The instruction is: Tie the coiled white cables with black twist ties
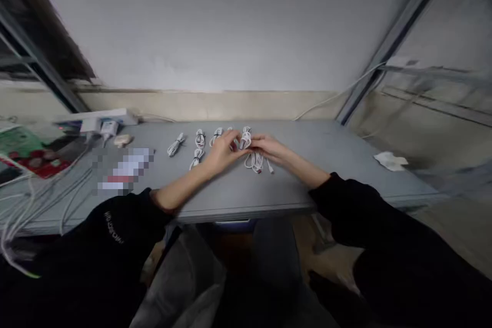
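Observation:
A coiled white cable (245, 136), with a darker band around it, is between my two hands above the desk. My left hand (223, 152) curls around its left side, thumb below and fingers above. From the right, my right hand (270, 147) pinches the same cable with its fingertips. Just under my right hand lies a looser white cable (254, 163), with a connector end pointing toward me. Left of my left hand rest other tied white cables (200, 138), one of them partly hidden behind its fingers.
A grey desk (307, 179) stands against a pale wall. On its left are a power strip (111, 115) with white plugs, trailing wires, a blurred-out flat item (125, 169) and a red and green bag (34, 156). Crumpled white paper (390, 160) lies on the right.

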{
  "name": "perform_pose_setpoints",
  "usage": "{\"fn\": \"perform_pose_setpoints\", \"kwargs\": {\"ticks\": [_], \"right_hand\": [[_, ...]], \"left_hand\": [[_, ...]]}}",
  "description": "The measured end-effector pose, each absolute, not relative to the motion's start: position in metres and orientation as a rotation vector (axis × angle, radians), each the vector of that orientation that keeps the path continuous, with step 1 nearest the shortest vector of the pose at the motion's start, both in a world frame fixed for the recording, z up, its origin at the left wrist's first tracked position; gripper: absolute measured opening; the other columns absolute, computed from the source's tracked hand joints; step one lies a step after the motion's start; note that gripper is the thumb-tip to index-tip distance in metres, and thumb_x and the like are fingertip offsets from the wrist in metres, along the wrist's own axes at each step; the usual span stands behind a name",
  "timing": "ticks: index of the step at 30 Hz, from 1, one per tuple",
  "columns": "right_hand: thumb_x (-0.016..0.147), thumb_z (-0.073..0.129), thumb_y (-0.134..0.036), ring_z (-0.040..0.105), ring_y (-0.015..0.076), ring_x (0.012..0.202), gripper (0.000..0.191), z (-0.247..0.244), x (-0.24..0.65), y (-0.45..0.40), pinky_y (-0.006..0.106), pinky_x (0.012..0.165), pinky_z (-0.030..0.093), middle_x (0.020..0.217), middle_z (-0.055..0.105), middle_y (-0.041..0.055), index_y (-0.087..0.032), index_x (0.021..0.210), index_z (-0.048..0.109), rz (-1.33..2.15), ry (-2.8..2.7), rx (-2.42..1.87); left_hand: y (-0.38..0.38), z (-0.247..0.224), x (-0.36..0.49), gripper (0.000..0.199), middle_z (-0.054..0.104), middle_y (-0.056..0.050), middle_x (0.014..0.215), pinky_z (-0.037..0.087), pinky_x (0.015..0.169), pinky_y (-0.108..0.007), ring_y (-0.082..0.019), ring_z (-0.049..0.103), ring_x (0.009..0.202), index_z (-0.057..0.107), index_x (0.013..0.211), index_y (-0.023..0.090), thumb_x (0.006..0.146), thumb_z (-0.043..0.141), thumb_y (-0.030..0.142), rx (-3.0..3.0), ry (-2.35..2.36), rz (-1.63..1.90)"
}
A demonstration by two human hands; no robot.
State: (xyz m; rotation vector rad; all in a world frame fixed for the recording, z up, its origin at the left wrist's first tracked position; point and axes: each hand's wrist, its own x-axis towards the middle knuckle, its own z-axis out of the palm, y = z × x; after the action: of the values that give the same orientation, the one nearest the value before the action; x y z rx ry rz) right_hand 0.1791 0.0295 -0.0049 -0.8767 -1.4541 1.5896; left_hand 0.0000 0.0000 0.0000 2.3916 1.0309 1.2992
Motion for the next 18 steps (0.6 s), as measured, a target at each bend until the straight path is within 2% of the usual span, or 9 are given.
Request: {"fn": "perform_pose_setpoints", "kwargs": {"ticks": [11,18], "right_hand": [[0.076,0.068,-0.024,0.054,0.0092,0.063,0.008,-0.005,0.177,0.025,0.023,0.065,0.045,0.068,0.063,0.0003,-0.017,0.071,0.069,1.518,-1.519,-0.924],[0.072,0.065,-0.024,0.052,0.0093,0.061,0.007,-0.007,0.175,0.025,0.023,0.061,0.04,0.064,0.06,-0.002,-0.018,0.07,0.067,1.309,-1.57,-0.907]], "left_hand": [[-0.001,0.004,0.002,0.032,0.057,0.003,0.071,0.041,0.061,-0.026,-0.01,0.053,0.062,0.051,0.081,0.019,0.07,0.079,0.029,2.329,1.153,1.216],[-0.005,0.012,0.004,0.036,0.052,0.005,0.063,0.036,0.058,-0.026,-0.009,0.047,0.057,0.05,0.073,0.018,0.065,0.083,0.029,2.181,1.256,1.254]]}}
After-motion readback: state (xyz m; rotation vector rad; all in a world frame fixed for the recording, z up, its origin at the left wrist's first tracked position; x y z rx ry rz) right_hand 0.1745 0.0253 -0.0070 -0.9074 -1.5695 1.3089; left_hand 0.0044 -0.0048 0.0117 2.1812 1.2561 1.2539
